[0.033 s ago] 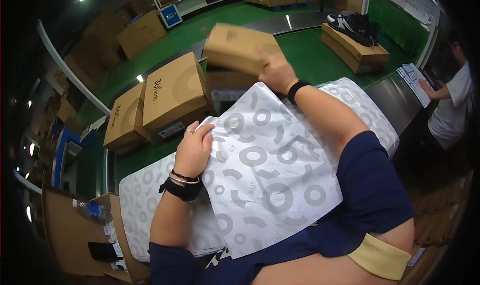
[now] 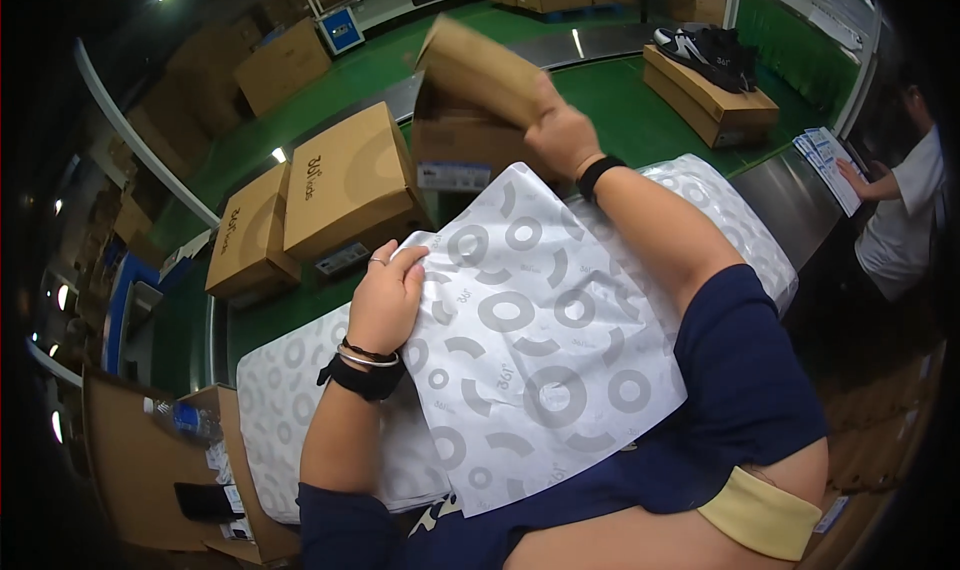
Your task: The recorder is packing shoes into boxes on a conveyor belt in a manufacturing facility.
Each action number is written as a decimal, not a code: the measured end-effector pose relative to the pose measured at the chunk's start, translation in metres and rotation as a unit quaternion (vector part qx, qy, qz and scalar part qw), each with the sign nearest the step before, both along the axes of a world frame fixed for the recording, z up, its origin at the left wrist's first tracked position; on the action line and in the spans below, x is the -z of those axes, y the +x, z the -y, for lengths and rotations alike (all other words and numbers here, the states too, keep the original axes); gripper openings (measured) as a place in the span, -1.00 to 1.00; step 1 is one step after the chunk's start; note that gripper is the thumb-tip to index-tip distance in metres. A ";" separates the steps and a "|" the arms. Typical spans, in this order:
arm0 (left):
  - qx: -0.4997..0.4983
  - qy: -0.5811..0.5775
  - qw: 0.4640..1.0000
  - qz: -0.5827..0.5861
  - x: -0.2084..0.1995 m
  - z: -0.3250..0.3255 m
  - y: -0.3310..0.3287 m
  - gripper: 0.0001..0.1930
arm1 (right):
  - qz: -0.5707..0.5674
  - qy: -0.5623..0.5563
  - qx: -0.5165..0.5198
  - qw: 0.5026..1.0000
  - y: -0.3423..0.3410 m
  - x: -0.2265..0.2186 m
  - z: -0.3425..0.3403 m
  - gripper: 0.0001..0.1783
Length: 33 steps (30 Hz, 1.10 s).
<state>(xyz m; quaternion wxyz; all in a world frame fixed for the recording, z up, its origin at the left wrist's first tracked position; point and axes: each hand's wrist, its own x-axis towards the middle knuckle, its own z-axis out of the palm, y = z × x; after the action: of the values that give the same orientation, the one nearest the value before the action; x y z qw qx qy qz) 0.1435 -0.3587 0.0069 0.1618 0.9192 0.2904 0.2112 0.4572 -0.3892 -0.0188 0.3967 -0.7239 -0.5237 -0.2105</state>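
Observation:
My left hand (image 2: 385,300) pinches the upper left edge of a white sheet of wrapping paper (image 2: 520,350) with grey ring patterns. The sheet spreads before my body, over a stack of like paper. Farther up, my right hand (image 2: 565,135) grips the near right corner of a brown shoebox lid (image 2: 485,65), which is tilted up and blurred. Under it sits the shoebox (image 2: 465,140), with a label on its near side. What the box holds is hidden.
Two closed shoeboxes (image 2: 350,185) stand to the left on the green surface. At the right, sneakers (image 2: 705,55) rest on another shoebox (image 2: 710,100). A wrapped paper bundle (image 2: 715,220) lies right of my sheet. A co-worker (image 2: 905,200) touches printed sheets. An open carton (image 2: 160,460) holds a bottle.
My right hand has shifted slightly right, and the lid has tilted up at its far side. More of the shoebox's front and label now shows. My left hand stays put.

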 end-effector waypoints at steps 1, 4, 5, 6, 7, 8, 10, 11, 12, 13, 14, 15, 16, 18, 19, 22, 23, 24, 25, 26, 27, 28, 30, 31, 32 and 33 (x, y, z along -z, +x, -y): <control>-0.005 0.002 1.000 0.001 -0.001 0.001 0.002 -0.74 | -0.118 0.088 0.032 0.989 0.005 -0.010 0.006 -0.40; -0.003 -0.004 1.000 -0.001 -0.004 0.002 0.009 -0.74 | -0.355 0.231 0.137 0.896 0.062 -0.011 0.008 -0.54; -0.001 0.001 1.000 -0.003 -0.004 0.001 0.008 -0.74 | -0.374 0.260 0.140 0.879 0.065 -0.009 0.013 -0.62; 0.001 0.006 1.000 -0.005 -0.004 0.000 0.008 -0.74 | -0.375 0.256 0.142 0.880 0.069 -0.007 0.018 -0.62; 0.012 0.023 1.000 -0.007 -0.003 -0.005 0.007 -0.70 | -0.393 0.290 0.174 0.855 0.073 -0.007 0.024 -0.63; 0.013 0.021 1.000 -0.007 -0.003 -0.006 0.007 -0.70 | -0.409 0.325 0.204 0.828 0.075 -0.006 0.028 -0.64; 0.006 -0.015 1.000 -0.014 -0.007 -0.004 0.011 -0.66 | -0.458 0.341 0.217 0.792 0.083 -0.001 0.037 -0.65; 0.014 -0.006 1.000 -0.024 -0.009 -0.004 0.014 -0.63 | -0.479 0.295 0.194 0.804 0.086 0.005 0.040 -0.64; 0.017 -0.005 1.000 -0.023 -0.011 -0.002 0.017 -0.63 | -0.498 0.249 0.170 0.813 0.091 0.009 0.044 -0.64; 0.006 -0.015 0.999 -0.030 -0.011 -0.003 0.016 -0.63 | -0.501 0.245 0.167 0.813 0.078 0.010 0.046 -0.64; -0.004 -0.025 0.999 -0.036 -0.011 -0.004 0.014 -0.63 | -0.623 0.205 0.035 0.754 0.053 0.006 0.054 -0.62; -0.003 -0.032 0.999 -0.037 -0.010 -0.005 0.012 -0.59 | -0.721 0.161 -0.097 0.667 0.037 0.003 0.063 -0.60; 0.001 -0.029 0.999 -0.036 -0.008 -0.005 0.012 -0.59 | -0.730 0.121 -0.109 0.664 0.042 0.013 0.070 -0.48; -0.039 0.012 0.993 0.115 0.005 -0.005 -0.004 -0.48 | -0.723 -0.081 -0.125 0.674 0.012 -0.004 0.101 -0.26; -0.060 -0.068 0.985 0.146 0.000 0.012 -0.004 -0.35 | -0.685 -0.140 -0.166 0.695 0.014 -0.002 0.129 -0.15; -0.005 -0.545 0.805 0.234 0.009 0.065 -0.034 -0.13 | -0.540 -0.447 -0.277 0.657 -0.016 -0.005 0.186 -0.13; 0.022 -0.568 0.790 0.229 0.001 0.090 -0.039 -0.13 | -0.489 -0.353 -0.357 0.714 -0.052 -0.011 0.199 -0.11; 0.049 -0.595 0.756 0.270 0.007 0.104 -0.044 -0.17 | -0.537 -0.342 -0.430 0.640 -0.074 -0.028 0.203 -0.03; 0.042 -0.607 0.742 0.281 0.000 0.110 -0.043 -0.20 | -0.569 -0.334 -0.394 0.640 -0.085 -0.030 0.209 -0.03; 0.037 -0.617 0.731 0.290 -0.010 0.111 -0.039 -0.23 | -0.599 -0.323 -0.357 0.640 -0.089 -0.032 0.210 -0.03; 0.049 -0.606 0.729 0.315 -0.015 0.105 -0.037 -0.25 | -0.600 -0.322 -0.358 0.639 -0.091 -0.037 0.206 -0.03; 0.060 -0.589 0.729 0.343 -0.025 0.094 -0.035 -0.27 | -0.598 -0.276 -0.378 0.650 -0.091 -0.045 0.195 -0.05; 0.107 -0.558 0.768 0.296 -0.054 0.045 -0.005 -0.41 | -0.593 -0.168 -0.387 0.686 -0.082 -0.061 0.173 -0.14; 0.115 -0.588 0.758 0.258 -0.073 0.019 0.013 -0.48 | -0.561 -0.159 -0.388 0.714 -0.066 -0.063 0.152 -0.27; 0.129 -0.654 0.717 0.203 -0.092 -0.010 0.024 -0.54 | -0.572 -0.188 -0.391 0.696 -0.053 -0.073 0.124 -0.36; 0.079 -0.694 0.690 0.192 -0.104 -0.034 0.042 -0.59 | -0.648 -0.183 -0.347 0.653 -0.044 -0.086 0.100 -0.53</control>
<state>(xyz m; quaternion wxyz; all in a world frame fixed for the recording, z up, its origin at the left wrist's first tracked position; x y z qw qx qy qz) 0.1855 -0.3249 0.1113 0.8217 0.5039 0.2434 0.1077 0.4130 -0.4890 0.0674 0.5386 -0.4999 -0.3746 0.5654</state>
